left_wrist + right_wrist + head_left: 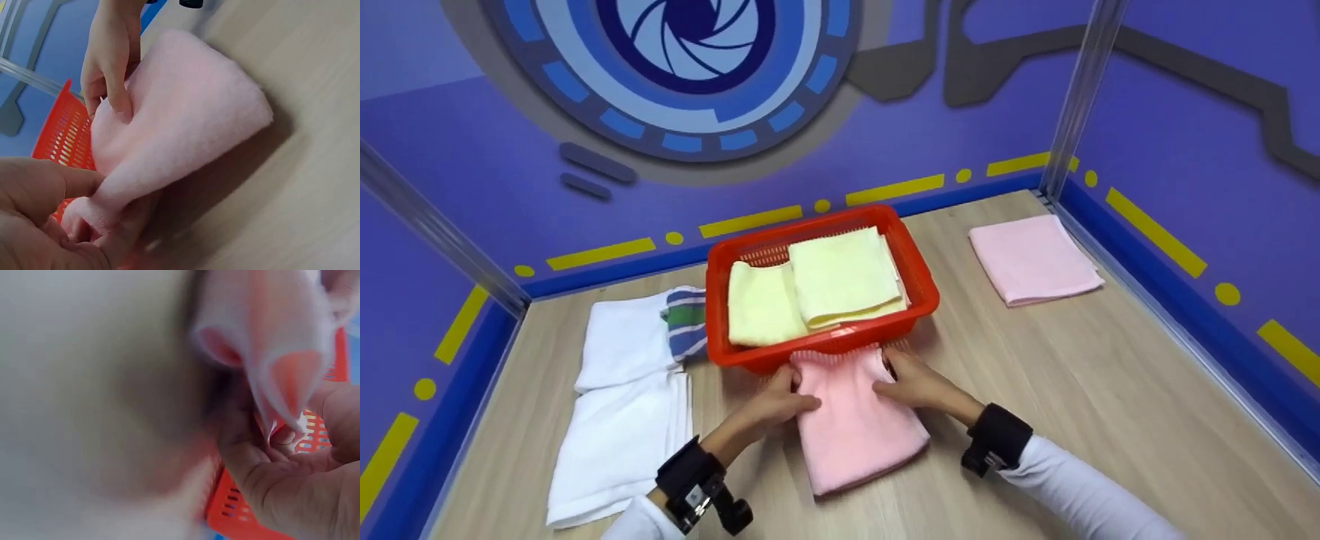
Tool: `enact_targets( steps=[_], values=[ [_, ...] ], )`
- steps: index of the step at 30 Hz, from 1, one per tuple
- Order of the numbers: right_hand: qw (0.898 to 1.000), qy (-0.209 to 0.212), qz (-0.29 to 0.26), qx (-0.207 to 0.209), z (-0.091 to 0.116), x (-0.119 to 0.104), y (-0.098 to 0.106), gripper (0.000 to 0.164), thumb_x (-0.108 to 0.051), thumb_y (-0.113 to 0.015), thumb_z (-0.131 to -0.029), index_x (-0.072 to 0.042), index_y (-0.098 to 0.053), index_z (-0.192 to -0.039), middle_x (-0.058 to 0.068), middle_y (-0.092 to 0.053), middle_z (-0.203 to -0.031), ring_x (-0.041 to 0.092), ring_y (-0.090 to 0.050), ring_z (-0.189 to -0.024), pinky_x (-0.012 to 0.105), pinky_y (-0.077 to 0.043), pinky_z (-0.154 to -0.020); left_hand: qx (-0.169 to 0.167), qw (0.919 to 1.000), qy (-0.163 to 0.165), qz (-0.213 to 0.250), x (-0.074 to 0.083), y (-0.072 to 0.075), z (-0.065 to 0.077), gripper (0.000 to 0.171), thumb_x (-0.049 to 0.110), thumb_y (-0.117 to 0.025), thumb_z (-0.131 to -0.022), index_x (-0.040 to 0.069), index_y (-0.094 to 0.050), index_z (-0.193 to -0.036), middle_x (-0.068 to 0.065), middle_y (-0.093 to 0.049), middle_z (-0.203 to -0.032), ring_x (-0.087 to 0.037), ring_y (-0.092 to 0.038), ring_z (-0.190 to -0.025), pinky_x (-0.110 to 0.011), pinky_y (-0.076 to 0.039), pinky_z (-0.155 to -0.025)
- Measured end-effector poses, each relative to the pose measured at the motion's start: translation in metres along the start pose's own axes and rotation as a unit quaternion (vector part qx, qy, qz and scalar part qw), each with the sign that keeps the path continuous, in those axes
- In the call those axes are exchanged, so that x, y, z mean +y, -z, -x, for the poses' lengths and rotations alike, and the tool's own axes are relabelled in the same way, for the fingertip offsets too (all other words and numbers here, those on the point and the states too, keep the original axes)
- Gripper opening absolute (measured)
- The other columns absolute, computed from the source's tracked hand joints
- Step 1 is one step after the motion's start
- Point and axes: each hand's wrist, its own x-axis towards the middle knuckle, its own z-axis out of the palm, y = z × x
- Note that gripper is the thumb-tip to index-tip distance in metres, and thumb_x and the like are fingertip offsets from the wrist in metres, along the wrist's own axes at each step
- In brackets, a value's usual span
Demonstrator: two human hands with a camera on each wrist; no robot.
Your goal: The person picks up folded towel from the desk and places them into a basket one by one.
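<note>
A folded pink towel (859,427) is held between both hands, just in front of the red basket (926,296). My left hand (771,409) pinches its left far corner, thumb on top and fingers beneath. At the right far corner my right hand (919,382) grips it the same way. The near end of the towel (191,107) stands off the table with a shadow under it in the left wrist view. From the right wrist, the towel's open folds (295,377) show above the fingers. Folded yellow towels (847,277) lie inside the basket.
Two folded white towels (619,442) lie on the left of the wooden table (1020,427). A striped blue and green cloth (686,322) sits against the basket's left side. Another folded pink towel (1035,259) lies at the back right. Purple panels (930,135) enclose the table.
</note>
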Motion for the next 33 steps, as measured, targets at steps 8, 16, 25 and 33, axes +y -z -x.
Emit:
enact_targets(
  steps=[8,16,25,33],
  values=[
    [0.975,-0.013,-0.214,-0.066,0.015,-0.015,0.01,0.04,-0.006,-0.062,-0.095,0.009,-0.051,-0.13,0.013,-0.058,-0.113,0.021,-0.053,-0.1,0.026,-0.046,-0.084,0.0,0.9977,-0.068,0.0,0.031,0.014,0.031,0.032,0.002,-0.066,-0.082,0.01,-0.038,-0.095,-0.001,-0.041,-0.081,-0.016,-0.047,-0.072,-0.023,-0.039,-0.056],
    [0.919,0.016,-0.394,0.006,0.031,-0.056,0.053,0.059,-0.009,-0.068,-0.096,-0.003,-0.04,-0.147,0.009,-0.062,-0.124,0.017,-0.062,-0.108,0.029,-0.054,-0.093,-0.009,0.9736,-0.226,0.035,0.097,0.049,0.058,0.024,0.0,-0.06,-0.092,0.004,-0.038,-0.102,-0.005,-0.042,-0.092,-0.019,-0.049,-0.086,-0.022,-0.041,-0.07],
    [0.721,0.077,-0.667,-0.173,-0.059,-0.09,0.098,0.032,-0.035,-0.074,-0.094,-0.019,-0.064,-0.12,-0.003,-0.068,-0.115,0.014,-0.062,-0.105,0.03,-0.05,-0.091,0.062,0.9414,-0.273,0.188,0.191,0.088,0.003,0.026,-0.003,-0.056,-0.095,0.016,-0.039,-0.1,-0.002,-0.048,-0.099,-0.019,-0.055,-0.095,-0.026,-0.046,-0.075],
    [0.882,-0.116,-0.455,-0.036,-0.149,-0.107,0.105,0.006,-0.014,-0.057,-0.104,-0.008,-0.059,-0.105,0.003,-0.068,-0.086,0.014,-0.067,-0.074,0.028,-0.057,-0.067,0.201,0.9779,-0.047,0.033,0.16,0.12,-0.071,0.043,-0.005,-0.057,-0.086,0.006,-0.037,-0.122,-0.014,-0.043,-0.122,-0.026,-0.047,-0.106,-0.028,-0.043,-0.076]
  ],
)
